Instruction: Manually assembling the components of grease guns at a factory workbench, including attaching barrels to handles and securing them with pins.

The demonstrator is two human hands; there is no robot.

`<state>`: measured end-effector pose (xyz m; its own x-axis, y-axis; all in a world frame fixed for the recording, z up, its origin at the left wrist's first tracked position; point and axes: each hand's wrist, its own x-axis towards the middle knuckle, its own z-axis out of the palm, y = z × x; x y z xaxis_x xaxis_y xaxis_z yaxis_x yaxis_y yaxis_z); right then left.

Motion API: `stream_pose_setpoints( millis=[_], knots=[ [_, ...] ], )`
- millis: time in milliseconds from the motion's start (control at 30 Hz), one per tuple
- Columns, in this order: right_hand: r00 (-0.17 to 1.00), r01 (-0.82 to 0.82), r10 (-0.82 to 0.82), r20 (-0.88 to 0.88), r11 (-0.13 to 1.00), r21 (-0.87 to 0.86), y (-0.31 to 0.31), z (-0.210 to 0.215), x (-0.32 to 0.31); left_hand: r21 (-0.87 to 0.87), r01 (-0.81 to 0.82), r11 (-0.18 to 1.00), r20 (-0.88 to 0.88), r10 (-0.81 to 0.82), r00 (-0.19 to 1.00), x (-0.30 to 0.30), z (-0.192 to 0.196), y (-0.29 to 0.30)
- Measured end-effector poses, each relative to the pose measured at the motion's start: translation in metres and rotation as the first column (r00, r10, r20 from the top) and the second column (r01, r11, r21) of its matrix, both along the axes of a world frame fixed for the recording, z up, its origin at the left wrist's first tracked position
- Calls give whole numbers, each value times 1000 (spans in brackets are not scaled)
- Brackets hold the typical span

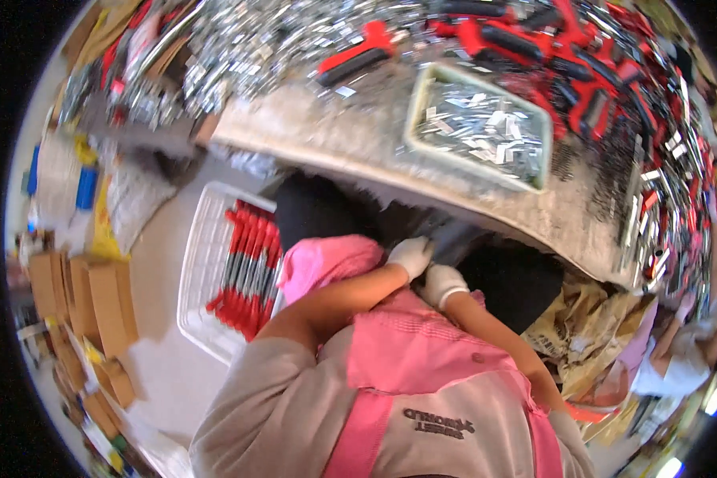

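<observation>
Both hands wear white gloves and are low in front of me, between my knees and close below the table's edge. My left hand (pixel 412 256) is beside the pink cloth over my left leg. Just right of it and slightly nearer, my right hand (pixel 443 285) rests by the top of the pink apron (pixel 422 338). The fingers of both are blurred and turned away, so I cannot see whether anything is in them. A dark, blurred shape (pixel 452 239) lies beyond the hands under the table.
A worktable (pixel 311 127) ahead holds heaped metal pieces (pixel 255 48), red-and-black tool bodies (pixel 510 41) and a pale tray (pixel 413 131) of small metal parts. A white basket (pixel 190 279) of red-and-grey tools stands left. Cardboard boxes (pixel 107 303) lie farther left; another person (pixel 677 358) is right.
</observation>
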<state>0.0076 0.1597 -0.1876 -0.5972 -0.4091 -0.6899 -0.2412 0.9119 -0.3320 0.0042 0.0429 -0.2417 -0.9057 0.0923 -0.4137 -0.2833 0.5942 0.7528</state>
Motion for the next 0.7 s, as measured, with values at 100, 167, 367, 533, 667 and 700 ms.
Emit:
stream_pose_setpoints(
  millis=[100,167,367,533,667,700],
  knots=[
    [996,-80,86,28,982,-171,12,66,-7,357,362,861,-379,-221,899,19,87,-41],
    [995,-98,81,-66,939,-329,-3,146,-1,46,534,844,-652,-380,656,37,134,-70],
    [964,175,-258,56,465,-868,-44,222,14,31,36,999,-705,-4,709,104,207,-194],
    [908,376,-360,216,471,-798,-35,181,8,215,-849,483,-612,744,267,205,171,-318],
    [877,468,-410,252,603,-646,-46,136,16,728,-675,-122,-110,951,-290,285,24,-399],
    [872,481,-416,259,628,-612,-49,128,18,729,-644,-231,-51,920,-388,297,-8,-409]
  ],
)
